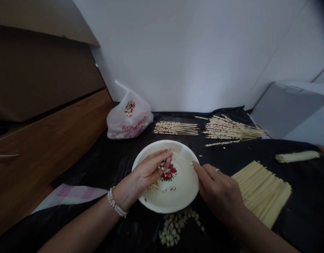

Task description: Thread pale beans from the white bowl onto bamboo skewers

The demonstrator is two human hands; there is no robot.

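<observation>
Over a white bowl [184, 195] with a red flower print, my left hand [150, 168] has its fingers curled around several small pale and reddish kernels [161, 164]. Its fingertips also touch a thin wooden skewer [180, 156] near the upper left end. At the bowl's right rim, my right hand [219, 188] pinches the skewer's other end, where a pale kernel sits at the fingertips. The skewer slants down to the right between both hands. Inside the bowl, loose kernels [153, 186] lie at the lower left, partly hidden by my left hand.
Behind the bowl stand a white plastic bag [130, 117] of kernels and two piles of threaded skewers [165, 128] [225, 128]. Bare skewers [264, 193] lie at right, beside a wrapped bundle [297, 156]. Larger pale pieces [174, 226] lie in front on the black sheet [109, 158].
</observation>
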